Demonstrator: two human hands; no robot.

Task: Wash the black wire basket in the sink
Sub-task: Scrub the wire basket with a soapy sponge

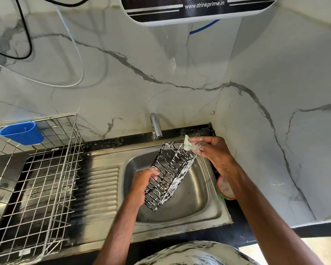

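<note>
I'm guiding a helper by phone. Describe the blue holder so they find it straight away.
Start at the steel sink and look to its left, where a large silver wire drying rack stands. Hanging at the rack's far left rim is the blue plastic holder, the only solid, coloured thing among bare wire.

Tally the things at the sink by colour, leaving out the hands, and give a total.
Black: 1, basket
Blue: 1, cup
Green: 1, scrub pad
Steel: 3, rack, tap, sink
Red and green: 1, tub
Total: 7
</note>
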